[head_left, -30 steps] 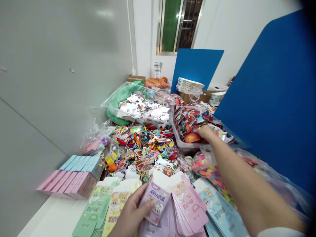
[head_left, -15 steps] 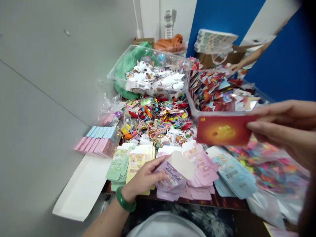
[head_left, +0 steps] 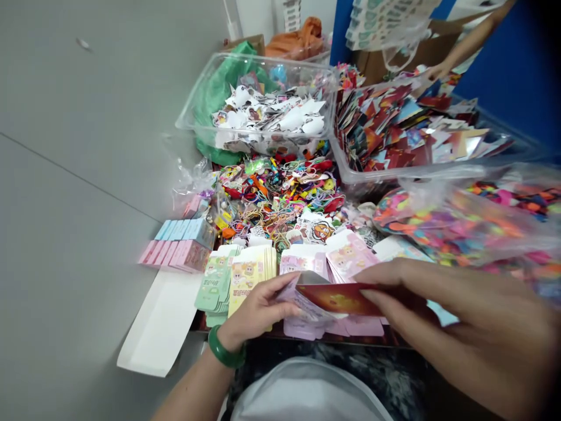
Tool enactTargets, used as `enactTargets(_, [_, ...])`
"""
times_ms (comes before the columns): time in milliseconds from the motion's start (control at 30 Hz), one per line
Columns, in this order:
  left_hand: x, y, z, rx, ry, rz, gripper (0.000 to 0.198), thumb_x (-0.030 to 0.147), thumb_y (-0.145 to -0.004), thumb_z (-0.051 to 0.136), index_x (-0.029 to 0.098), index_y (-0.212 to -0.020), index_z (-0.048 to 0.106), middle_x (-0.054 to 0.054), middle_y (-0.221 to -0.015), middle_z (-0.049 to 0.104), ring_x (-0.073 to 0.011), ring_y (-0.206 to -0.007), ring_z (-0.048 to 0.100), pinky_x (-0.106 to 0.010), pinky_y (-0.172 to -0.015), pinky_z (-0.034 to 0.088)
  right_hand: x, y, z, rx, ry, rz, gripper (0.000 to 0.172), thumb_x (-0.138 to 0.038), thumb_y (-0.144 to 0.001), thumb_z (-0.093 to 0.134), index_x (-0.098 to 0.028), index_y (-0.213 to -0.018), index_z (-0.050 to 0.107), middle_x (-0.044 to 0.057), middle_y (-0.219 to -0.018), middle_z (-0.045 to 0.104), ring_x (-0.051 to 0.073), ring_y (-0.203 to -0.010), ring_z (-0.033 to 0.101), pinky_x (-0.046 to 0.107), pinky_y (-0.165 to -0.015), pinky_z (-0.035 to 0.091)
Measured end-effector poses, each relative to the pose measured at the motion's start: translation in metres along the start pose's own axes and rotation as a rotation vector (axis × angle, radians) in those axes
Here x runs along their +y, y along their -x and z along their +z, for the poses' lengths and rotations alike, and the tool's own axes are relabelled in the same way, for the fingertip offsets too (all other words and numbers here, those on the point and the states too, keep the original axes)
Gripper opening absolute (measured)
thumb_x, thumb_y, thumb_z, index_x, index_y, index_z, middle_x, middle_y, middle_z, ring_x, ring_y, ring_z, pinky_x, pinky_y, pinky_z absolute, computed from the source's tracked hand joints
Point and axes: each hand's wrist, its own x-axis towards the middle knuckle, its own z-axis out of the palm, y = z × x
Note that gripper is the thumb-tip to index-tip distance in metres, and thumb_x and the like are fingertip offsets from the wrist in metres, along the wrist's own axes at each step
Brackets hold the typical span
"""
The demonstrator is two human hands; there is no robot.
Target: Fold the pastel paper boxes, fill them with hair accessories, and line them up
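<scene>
My left hand point(head_left: 258, 313), with a green bangle point(head_left: 224, 349) at the wrist, grips a small purple printed box point(head_left: 302, 313) with its top end open. Between the thumb and fingers of my right hand point(head_left: 442, 321) is a red card point(head_left: 337, 297) with a golden picture. The card's left end lies at the box's mouth; how deep it reaches I cannot tell. Behind the box lie flat stacks of green cartons point(head_left: 217, 278), yellow cartons point(head_left: 252, 275), purple cartons point(head_left: 302, 260) and pink cartons point(head_left: 348, 254).
One clear bin point(head_left: 263, 133) holds white cut-outs; another bin point(head_left: 363, 175) holds many cards, where another person's hand point(head_left: 440, 70) reaches in. Coloured trinkets point(head_left: 280, 187) are heaped mid-table. Filled bags point(head_left: 464, 216) lie right, pink and blue boxes point(head_left: 179, 242) left, beside a white tray point(head_left: 155, 327).
My right hand has brought the red card down and left to the mouth of the purple box. My left hand still holds the box. The view has tilted downward.
</scene>
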Motion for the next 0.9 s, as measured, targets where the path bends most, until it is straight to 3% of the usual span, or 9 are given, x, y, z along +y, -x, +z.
enactTargets(100, [-0.001, -0.002, -0.001, -0.014, 0.002, 0.02, 0.059, 0.032, -0.075, 0.077, 0.022, -0.13, 0.061, -0.006, -0.13, 0.065, -0.0302, -0.12, 0.059, -0.041, -0.105, 0.045, -0.001, -0.012, 0.002, -0.033, 0.014, -0.074, 0.018, -0.021, -0.088, 0.052, -0.032, -0.096, 0.064, -0.001, -0.08, 0.074, 0.019, -0.06, 0.068, 0.029, -0.047, 0.046])
enactTargets(267, [0.003, -0.003, 0.0, -0.012, -0.077, -0.037, 0.054, 0.034, -0.075, 0.077, 0.024, -0.127, 0.064, -0.005, -0.126, 0.067, -0.0309, -0.117, 0.06, -0.042, -0.103, 0.045, 0.005, -0.019, 0.0, -0.111, -0.013, -0.048, 0.022, -0.018, -0.086, 0.052, -0.03, -0.091, 0.07, 0.0, -0.078, 0.075, 0.018, -0.059, 0.068, 0.028, -0.048, 0.047])
enactTargets(367, [0.005, -0.005, 0.004, -0.047, -0.049, -0.04, 0.054, 0.035, -0.075, 0.077, 0.024, -0.126, 0.065, -0.005, -0.126, 0.067, -0.0306, -0.116, 0.061, -0.042, -0.102, 0.047, -0.002, -0.019, 0.011, -0.178, -0.079, -0.034, 0.025, -0.015, -0.087, 0.052, -0.028, -0.096, 0.071, 0.001, -0.086, 0.076, 0.018, -0.07, 0.07, 0.026, -0.059, 0.052])
enactTargets(500, [0.002, -0.008, 0.006, 0.032, 0.005, -0.056, 0.054, 0.036, -0.074, 0.078, 0.027, -0.126, 0.065, -0.005, -0.13, 0.065, -0.0298, -0.118, 0.06, -0.041, -0.103, 0.047, 0.006, -0.023, 0.012, -0.061, -0.017, 0.033, 0.021, -0.018, -0.088, 0.055, -0.022, -0.101, 0.071, 0.004, -0.095, 0.075, 0.018, -0.081, 0.07, 0.026, -0.07, 0.053])
enactTargets(600, [-0.003, -0.007, 0.001, 0.116, 0.044, -0.111, 0.056, 0.039, -0.072, 0.079, 0.026, -0.124, 0.065, -0.006, -0.13, 0.065, -0.0311, -0.117, 0.061, -0.04, -0.098, 0.051, 0.053, -0.027, -0.017, 0.072, 0.213, 0.253, 0.02, -0.02, -0.086, 0.053, -0.022, -0.09, 0.072, 0.004, -0.09, 0.075, 0.019, -0.079, 0.068, 0.029, -0.071, 0.051])
enactTargets(667, [-0.007, -0.006, -0.003, 0.164, 0.085, -0.144, 0.059, 0.043, -0.071, 0.079, 0.025, -0.125, 0.064, -0.007, -0.128, 0.067, -0.0313, -0.112, 0.064, -0.038, -0.091, 0.055, 0.099, -0.027, -0.047, 0.126, 0.49, 0.535, 0.018, -0.019, -0.082, 0.055, -0.021, -0.082, 0.073, 0.007, -0.084, 0.074, 0.023, -0.077, 0.067, 0.031, -0.067, 0.047])
enactTargets(767, [-0.011, -0.004, -0.006, 0.251, 0.107, -0.161, 0.063, 0.046, -0.068, 0.08, 0.025, -0.125, 0.064, -0.007, -0.128, 0.067, -0.0317, -0.111, 0.064, -0.036, -0.087, 0.057, 0.17, -0.022, -0.085, 0.054, 0.69, 0.936, 0.014, -0.015, -0.073, 0.058, -0.019, -0.069, 0.071, 0.01, -0.076, 0.071, 0.026, -0.078, 0.065, 0.029, -0.059, 0.04])
enactTargets(900, [-0.011, -0.008, -0.004, 0.249, 0.082, -0.182, 0.068, 0.051, -0.061, 0.083, 0.023, -0.121, 0.066, -0.009, -0.125, 0.068, -0.0339, -0.112, 0.064, -0.038, -0.088, 0.057, 0.225, -0.02, -0.094, 0.036, 0.608, 0.956, 0.006, -0.02, -0.066, 0.067, -0.019, -0.061, 0.069, 0.007, -0.067, 0.068, 0.022, -0.069, 0.063, 0.026, -0.053, 0.035])
